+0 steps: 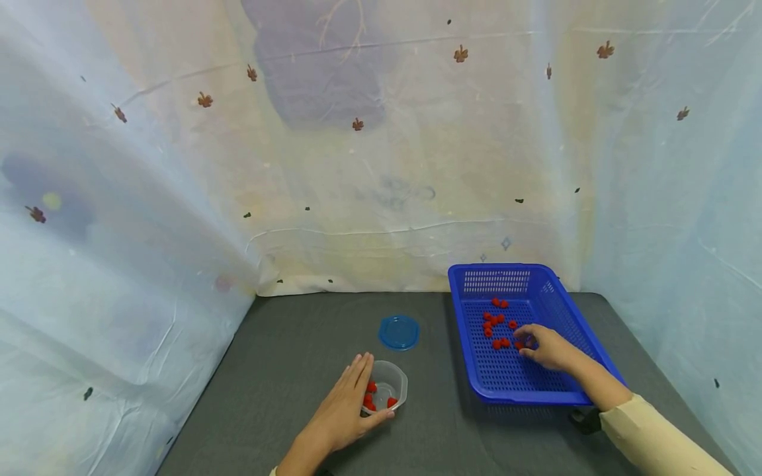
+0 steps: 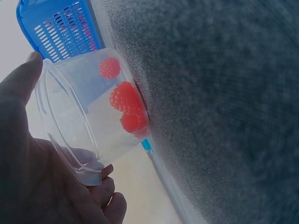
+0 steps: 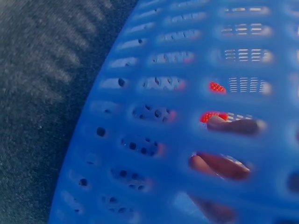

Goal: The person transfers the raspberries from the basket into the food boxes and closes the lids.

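Observation:
My left hand holds a clear plastic tub, thumb at its near side and fingers along its left side. Several red raspberries lie on the tub's bottom; the left wrist view shows raspberries through the wall of the tub, with the hand at its rim. Inside the blue basket, my right hand has thumb and fingers apart beside a raspberry. Through the basket slots, the right wrist view shows fingers near a raspberry.
A round blue lid lies on the grey table behind the tub. More raspberries are scattered over the basket floor, mostly toward its left and middle. A patterned pale curtain hangs behind the table and along both sides.

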